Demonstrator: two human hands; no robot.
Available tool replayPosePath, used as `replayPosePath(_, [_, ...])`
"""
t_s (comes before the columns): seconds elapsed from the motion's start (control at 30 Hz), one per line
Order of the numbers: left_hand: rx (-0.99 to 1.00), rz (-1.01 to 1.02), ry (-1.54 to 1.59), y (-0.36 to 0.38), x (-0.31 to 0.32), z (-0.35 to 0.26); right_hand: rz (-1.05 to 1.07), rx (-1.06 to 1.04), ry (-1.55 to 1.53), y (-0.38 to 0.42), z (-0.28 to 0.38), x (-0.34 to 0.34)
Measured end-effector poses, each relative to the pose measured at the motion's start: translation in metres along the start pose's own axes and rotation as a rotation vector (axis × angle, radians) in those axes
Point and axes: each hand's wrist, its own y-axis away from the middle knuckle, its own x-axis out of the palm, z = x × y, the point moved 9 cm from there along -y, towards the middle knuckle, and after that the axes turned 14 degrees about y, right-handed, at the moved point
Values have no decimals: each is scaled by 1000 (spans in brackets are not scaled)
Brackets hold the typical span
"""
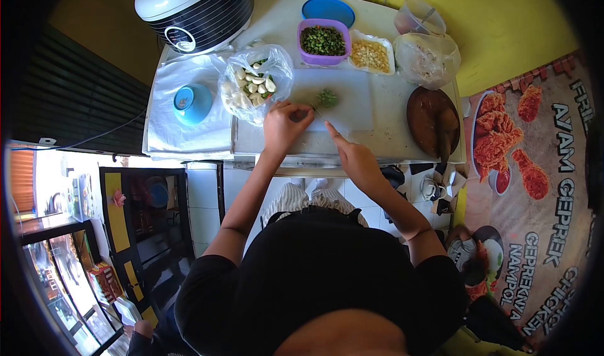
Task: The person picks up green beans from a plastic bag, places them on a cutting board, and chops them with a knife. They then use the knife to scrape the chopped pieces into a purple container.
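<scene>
My right hand (357, 161) is closed round a small knife, its index finger stretched along the top; the thin blade (319, 112) points up and left over the white cutting board (352, 107). Fingers pinched, my left hand (286, 126) sits at the board's left edge beside the blade tip. What it pinches is too small to make out. Just beyond the blade lies a small heap of chopped green pieces (326, 98). Left of the board, a clear plastic bag (229, 104) stands open, with peeled garlic cloves (255, 82) and some green and red bits inside.
Behind the board stand a purple tub (323, 60) of chopped greens, a tray of chopped pale pieces (370, 55) and a blue lid (328, 11). At right are a tied plastic bag (428, 60) and a stone mortar (418, 123); at left, a blue bowl (193, 104) and a rice cooker (195, 16).
</scene>
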Motion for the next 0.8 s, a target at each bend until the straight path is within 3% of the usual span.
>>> replayPosePath(0.23, [-41,-24,31,1,0,2,24,-12,-47,-6,2,5])
replayPosePath(0.4, [-14,-27,18,3,0,-2,-108,-92,-352,-9,-6,5])
replayPosePath(0.6, [-31,-8,-45,1,5,-5,-57,-97,-596,5,-26,0])
replayPosePath(0.7, [82,-5,-116,-1,12,-16,-25,36,-676,2,-39,-6])
replayPosePath(0.8, [148,30,-117,-2,15,-25,-10,34,-719,-2,-33,-13])
